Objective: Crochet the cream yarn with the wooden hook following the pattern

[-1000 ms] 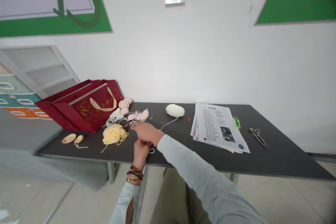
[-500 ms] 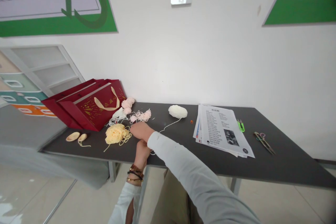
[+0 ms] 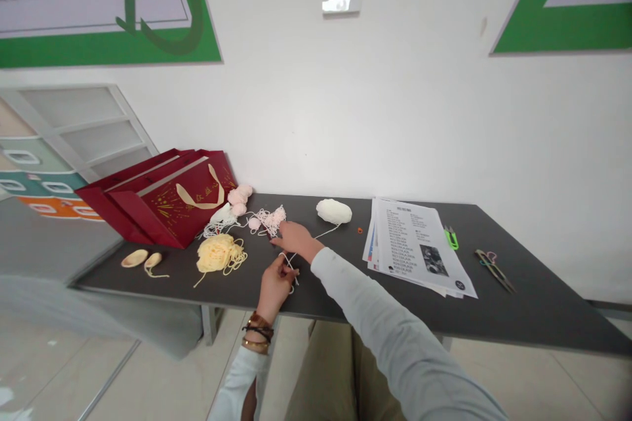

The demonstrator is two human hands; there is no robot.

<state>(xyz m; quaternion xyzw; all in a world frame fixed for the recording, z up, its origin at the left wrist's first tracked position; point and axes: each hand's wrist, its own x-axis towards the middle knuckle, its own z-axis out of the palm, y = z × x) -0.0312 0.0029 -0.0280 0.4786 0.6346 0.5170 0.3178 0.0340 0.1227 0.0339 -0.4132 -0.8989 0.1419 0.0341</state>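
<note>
My left hand [image 3: 275,281] is at the table's front edge, its fingers pinched on a strand of white yarn [image 3: 291,262]. Just above and right of it is my right hand [image 3: 297,239], fingers closed together near the strand; something small and dark shows by its fingertips, too small to name. The strand runs back to a ball of white yarn [image 3: 334,211]. Beyond my right hand's fingertips lies tangled pink yarn [image 3: 271,220]. Left of my hands sits a yellow yarn ball [image 3: 218,253] with loose loops.
A dark red paper bag [image 3: 168,200] stands at the left, with pink yarn balls [image 3: 239,196] beside it. Two cream crocheted pieces [image 3: 135,258] lie in front. Printed sheets [image 3: 415,243], green thread snips [image 3: 451,238] and scissors [image 3: 495,271] are on the right.
My right hand has moved right and slightly up, away from covering my left hand. My left hand has shifted slightly right, and its fingers with the white strand now show.
</note>
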